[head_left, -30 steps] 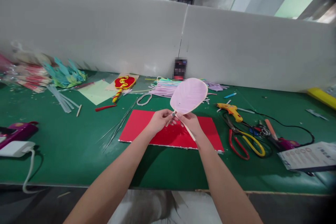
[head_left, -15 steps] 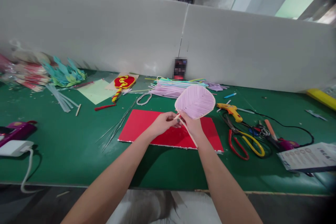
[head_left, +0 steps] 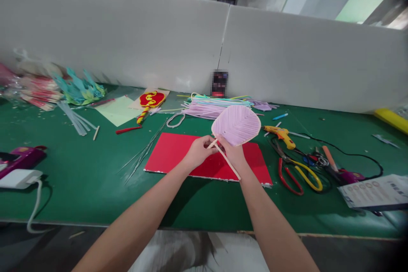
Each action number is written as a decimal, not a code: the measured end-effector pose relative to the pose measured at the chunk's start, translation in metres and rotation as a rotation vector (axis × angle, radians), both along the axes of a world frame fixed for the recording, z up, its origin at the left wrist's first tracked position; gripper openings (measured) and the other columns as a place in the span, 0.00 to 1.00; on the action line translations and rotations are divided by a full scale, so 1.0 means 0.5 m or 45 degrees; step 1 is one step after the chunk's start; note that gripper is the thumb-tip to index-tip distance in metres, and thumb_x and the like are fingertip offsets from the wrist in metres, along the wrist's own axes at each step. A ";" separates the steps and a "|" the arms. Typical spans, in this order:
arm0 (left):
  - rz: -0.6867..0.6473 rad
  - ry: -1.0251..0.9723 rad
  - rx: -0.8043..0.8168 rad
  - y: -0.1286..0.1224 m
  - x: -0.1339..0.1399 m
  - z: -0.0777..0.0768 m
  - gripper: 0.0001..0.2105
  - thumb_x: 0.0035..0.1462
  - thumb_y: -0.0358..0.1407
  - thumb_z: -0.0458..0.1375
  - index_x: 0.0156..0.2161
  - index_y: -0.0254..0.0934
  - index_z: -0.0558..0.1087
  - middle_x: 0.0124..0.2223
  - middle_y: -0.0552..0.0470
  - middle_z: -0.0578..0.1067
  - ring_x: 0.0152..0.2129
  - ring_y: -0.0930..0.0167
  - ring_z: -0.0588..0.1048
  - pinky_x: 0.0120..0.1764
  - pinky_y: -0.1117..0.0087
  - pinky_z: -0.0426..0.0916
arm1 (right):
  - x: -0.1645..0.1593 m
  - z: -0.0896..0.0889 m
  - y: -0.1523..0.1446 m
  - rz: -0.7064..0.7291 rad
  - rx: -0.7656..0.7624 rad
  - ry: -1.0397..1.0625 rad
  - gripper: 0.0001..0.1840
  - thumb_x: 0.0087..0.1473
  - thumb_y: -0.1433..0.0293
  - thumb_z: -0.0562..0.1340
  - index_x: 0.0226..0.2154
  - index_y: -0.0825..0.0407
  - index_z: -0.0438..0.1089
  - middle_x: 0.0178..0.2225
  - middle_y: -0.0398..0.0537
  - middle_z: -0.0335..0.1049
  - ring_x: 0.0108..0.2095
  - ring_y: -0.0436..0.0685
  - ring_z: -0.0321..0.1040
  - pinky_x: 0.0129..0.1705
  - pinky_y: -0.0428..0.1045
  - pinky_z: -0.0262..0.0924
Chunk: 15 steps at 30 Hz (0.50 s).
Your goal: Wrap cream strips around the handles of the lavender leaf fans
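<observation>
A lilac leaf-shaped hand fan (head_left: 236,125) with a pale rim and slanting ribs is held up over a red board (head_left: 172,153). My right hand (head_left: 232,151) is closed around the base of the fan. At the short pale handle (head_left: 212,143), the fingers of my left hand (head_left: 200,151) are pinched together. A cream fuzzy strip (head_left: 228,161), like a pipe cleaner, slants from the handle down to my right wrist. Some fingertips of both hands are hidden behind the fan's base and handle.
Lilac and mint pipe cleaners (head_left: 204,108) lie behind the board. On the right are a yellow glue gun (head_left: 280,135), red-and-yellow-handled pliers (head_left: 299,172) and a cord. Leftward lie thin wires (head_left: 140,157) and a red-and-yellow fan (head_left: 152,99). A grey partition (head_left: 127,38) closes the back.
My left fingers have shifted slightly along the handle, and more of it shows between the hands. The fan has dipped very slightly; my right hand keeps its grip.
</observation>
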<state>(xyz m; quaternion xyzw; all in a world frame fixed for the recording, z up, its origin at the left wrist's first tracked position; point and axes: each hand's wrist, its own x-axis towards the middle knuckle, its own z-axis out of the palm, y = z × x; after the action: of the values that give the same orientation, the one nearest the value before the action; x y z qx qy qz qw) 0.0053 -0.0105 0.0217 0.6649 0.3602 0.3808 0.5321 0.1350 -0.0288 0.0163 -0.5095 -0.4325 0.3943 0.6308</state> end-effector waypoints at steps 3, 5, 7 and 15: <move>0.016 0.024 0.024 0.000 0.000 0.001 0.07 0.41 0.34 0.60 0.27 0.34 0.68 0.25 0.57 0.70 0.24 0.74 0.68 0.30 0.74 0.62 | -0.001 0.001 0.000 -0.007 0.010 -0.015 0.09 0.40 0.65 0.64 0.27 0.52 0.71 0.28 0.43 0.72 0.36 0.56 0.68 0.39 0.51 0.63; 0.009 0.027 0.028 0.000 0.000 0.003 0.06 0.42 0.34 0.60 0.27 0.34 0.68 0.25 0.56 0.70 0.24 0.75 0.68 0.30 0.74 0.62 | -0.003 0.001 0.001 -0.025 0.024 0.004 0.09 0.40 0.65 0.64 0.27 0.52 0.72 0.29 0.44 0.72 0.37 0.56 0.68 0.41 0.52 0.62; 0.006 0.032 0.033 0.000 -0.001 0.003 0.06 0.42 0.34 0.59 0.27 0.34 0.68 0.25 0.57 0.70 0.23 0.75 0.68 0.29 0.74 0.61 | -0.007 0.001 0.001 -0.052 0.041 0.044 0.10 0.39 0.66 0.65 0.28 0.52 0.72 0.31 0.45 0.73 0.39 0.57 0.68 0.44 0.53 0.62; 0.003 0.027 0.057 0.001 -0.002 -0.003 0.07 0.43 0.35 0.59 0.27 0.34 0.68 0.25 0.57 0.69 0.23 0.76 0.67 0.29 0.75 0.60 | -0.014 0.001 0.003 -0.047 0.063 0.129 0.15 0.38 0.67 0.66 0.34 0.52 0.72 0.39 0.48 0.72 0.42 0.58 0.67 0.48 0.55 0.60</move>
<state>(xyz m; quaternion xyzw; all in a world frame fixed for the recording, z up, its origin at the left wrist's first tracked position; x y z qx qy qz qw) 0.0042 -0.0100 0.0201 0.6801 0.3581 0.3824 0.5128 0.1283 -0.0276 0.0170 -0.4810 -0.4002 0.3971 0.6714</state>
